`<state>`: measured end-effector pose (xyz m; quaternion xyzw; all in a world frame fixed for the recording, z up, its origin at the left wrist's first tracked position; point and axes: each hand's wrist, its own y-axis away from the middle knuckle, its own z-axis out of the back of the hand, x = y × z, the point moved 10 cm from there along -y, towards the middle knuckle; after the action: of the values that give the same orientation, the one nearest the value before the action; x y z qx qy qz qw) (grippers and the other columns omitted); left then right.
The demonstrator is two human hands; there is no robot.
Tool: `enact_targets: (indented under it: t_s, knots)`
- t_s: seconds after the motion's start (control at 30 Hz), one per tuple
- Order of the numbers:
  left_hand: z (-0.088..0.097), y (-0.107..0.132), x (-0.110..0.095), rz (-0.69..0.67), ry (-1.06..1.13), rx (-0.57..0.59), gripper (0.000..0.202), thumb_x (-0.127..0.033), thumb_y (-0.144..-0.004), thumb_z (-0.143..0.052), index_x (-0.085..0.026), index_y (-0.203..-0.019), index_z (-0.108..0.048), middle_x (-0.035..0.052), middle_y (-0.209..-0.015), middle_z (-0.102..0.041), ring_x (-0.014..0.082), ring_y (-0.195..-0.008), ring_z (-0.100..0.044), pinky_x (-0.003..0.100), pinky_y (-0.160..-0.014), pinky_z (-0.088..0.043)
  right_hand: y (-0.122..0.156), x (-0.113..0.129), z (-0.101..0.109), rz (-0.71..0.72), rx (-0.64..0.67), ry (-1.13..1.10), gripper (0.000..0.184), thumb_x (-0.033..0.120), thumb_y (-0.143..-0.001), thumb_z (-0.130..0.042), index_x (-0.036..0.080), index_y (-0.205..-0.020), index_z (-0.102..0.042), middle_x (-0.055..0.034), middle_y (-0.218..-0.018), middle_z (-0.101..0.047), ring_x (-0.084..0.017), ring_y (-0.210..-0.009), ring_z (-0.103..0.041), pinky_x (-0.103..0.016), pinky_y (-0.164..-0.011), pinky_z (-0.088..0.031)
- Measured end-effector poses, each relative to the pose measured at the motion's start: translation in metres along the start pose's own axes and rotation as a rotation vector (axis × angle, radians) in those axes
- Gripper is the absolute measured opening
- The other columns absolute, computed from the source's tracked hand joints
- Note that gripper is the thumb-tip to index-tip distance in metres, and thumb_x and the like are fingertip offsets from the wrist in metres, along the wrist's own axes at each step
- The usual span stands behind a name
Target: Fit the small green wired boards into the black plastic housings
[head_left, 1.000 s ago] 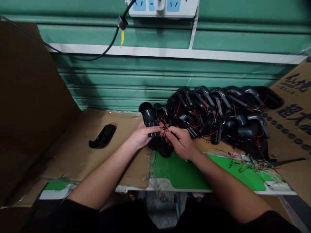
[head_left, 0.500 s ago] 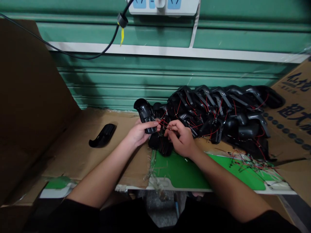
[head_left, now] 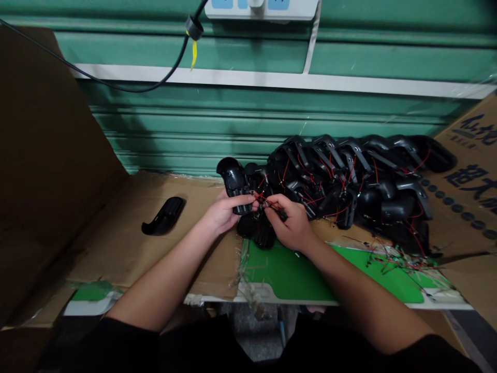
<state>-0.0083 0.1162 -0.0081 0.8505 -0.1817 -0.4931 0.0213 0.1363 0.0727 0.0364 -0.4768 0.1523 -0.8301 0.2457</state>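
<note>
My left hand (head_left: 225, 213) is closed around a curved black plastic housing (head_left: 233, 178), its hollow side facing up and its rounded end pointing away. Thin red wires (head_left: 262, 198) run from the housing toward my right hand (head_left: 288, 220). The fingers of that hand are pinched on the wires, close beside the housing; a small coiled metal piece shows near the fingertips. Just beyond both hands lies a pile of similar black housings (head_left: 330, 160) with red wires. A single black housing (head_left: 165, 215) rests apart on the cardboard to the left.
Loose red and white wires (head_left: 404, 264) lie tangled at the right on the green mat (head_left: 295, 274). Cardboard walls (head_left: 46, 155) stand at both sides. Behind is a green slatted shutter (head_left: 194, 129), with a power strip (head_left: 264, 9) and a hanging black cable (head_left: 178, 67).
My right fingertips have shifted slightly down and closed more tightly on the red wires. The left hand still holds the housing in nearly the same place.
</note>
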Motion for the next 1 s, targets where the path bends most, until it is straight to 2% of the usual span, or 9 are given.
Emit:
enact_targets:
  t_s: [0.13, 0.33, 0.47, 0.6, 0.77, 0.83, 0.9, 1.0]
  knots:
    - [-0.002, 0.0, -0.001, -0.005, -0.009, 0.01, 0.049, -0.022, -0.059, -0.09, -0.006, -0.097, -0.064, 0.005, -0.085, -0.07, 0.0099, -0.07, -0.069, 0.023, -0.073, -0.06, -0.001, 0.002, -0.001, -0.001, 0.012, -0.048, 0.011, 0.029, -0.104, -0.062, 0.019, -0.106, -0.068, -0.0019, -0.088, -0.067, -0.015, -0.078, -0.06, -0.03, -0.075, -0.046]
    - [-0.008, 0.001, -0.003, -0.049, -0.046, 0.063, 0.046, -0.024, -0.063, -0.089, -0.006, -0.096, -0.064, 0.0055, -0.083, -0.07, 0.01, -0.07, -0.068, 0.023, -0.072, -0.059, -0.003, 0.0, 0.001, -0.017, -0.004, -0.03, 0.02, 0.033, -0.107, -0.06, 0.019, -0.097, -0.07, -0.0021, -0.086, -0.065, -0.015, -0.077, -0.057, -0.031, -0.073, -0.042]
    - [-0.005, 0.002, -0.005, -0.052, -0.049, -0.009, 0.048, -0.027, -0.062, -0.091, -0.006, -0.094, -0.062, 0.0039, -0.081, -0.068, 0.0096, -0.066, -0.067, 0.023, -0.066, -0.058, -0.002, -0.003, 0.001, -0.035, -0.021, -0.053, 0.023, 0.034, -0.107, -0.059, 0.018, -0.092, -0.065, -0.0013, -0.079, -0.06, -0.015, -0.073, -0.053, -0.031, -0.07, -0.041]
    - [-0.001, 0.001, -0.007, -0.081, -0.055, -0.072, 0.05, -0.03, -0.061, -0.091, -0.007, -0.095, -0.062, 0.0036, -0.084, -0.068, 0.0105, -0.065, -0.067, 0.024, -0.062, -0.058, -0.001, -0.009, 0.0, -0.086, -0.013, -0.138, 0.022, 0.038, -0.104, -0.065, 0.018, -0.095, -0.065, -0.0012, -0.079, -0.06, -0.014, -0.07, -0.053, -0.029, -0.068, -0.041]
    - [0.004, -0.002, -0.005, -0.091, -0.042, -0.106, 0.052, -0.035, -0.066, -0.089, -0.008, -0.101, -0.063, 0.0045, -0.088, -0.07, 0.0092, -0.066, -0.067, 0.022, -0.059, -0.057, -0.003, -0.014, 0.004, -0.124, -0.062, -0.254, 0.036, 0.042, -0.105, -0.063, 0.018, -0.079, -0.057, -0.0005, -0.071, -0.052, -0.013, -0.066, -0.049, -0.029, -0.064, -0.041]
    - [0.005, -0.003, -0.002, -0.073, -0.028, -0.121, 0.05, -0.035, -0.066, -0.088, -0.008, -0.1, -0.063, 0.0049, -0.087, -0.07, 0.0083, -0.065, -0.066, 0.021, -0.059, -0.056, -0.004, -0.01, 0.005, -0.102, -0.063, -0.257, 0.043, 0.044, -0.107, -0.06, 0.018, -0.074, -0.061, -0.0038, -0.074, -0.059, -0.015, -0.07, -0.054, -0.031, -0.066, -0.045]
    - [0.006, -0.003, 0.002, -0.044, -0.005, -0.142, 0.046, -0.033, -0.067, -0.086, -0.008, -0.098, -0.062, 0.0045, -0.084, -0.069, 0.0076, -0.063, -0.065, 0.019, -0.059, -0.055, -0.004, -0.007, 0.005, -0.09, -0.062, -0.299, 0.045, 0.046, -0.106, -0.06, 0.017, -0.073, -0.066, -0.0079, -0.087, -0.069, -0.017, -0.075, -0.062, -0.033, -0.068, -0.051]
    - [0.009, -0.002, 0.008, 0.01, 0.036, -0.182, 0.041, -0.031, -0.069, -0.082, -0.009, -0.096, -0.062, 0.0044, -0.079, -0.068, 0.0067, -0.063, -0.065, 0.017, -0.059, -0.055, -0.003, -0.008, 0.003, -0.16, -0.077, -0.46, 0.042, 0.049, -0.105, -0.062, 0.017, -0.08, -0.071, -0.0091, -0.096, -0.072, -0.017, -0.072, -0.067, -0.033, -0.064, -0.057]
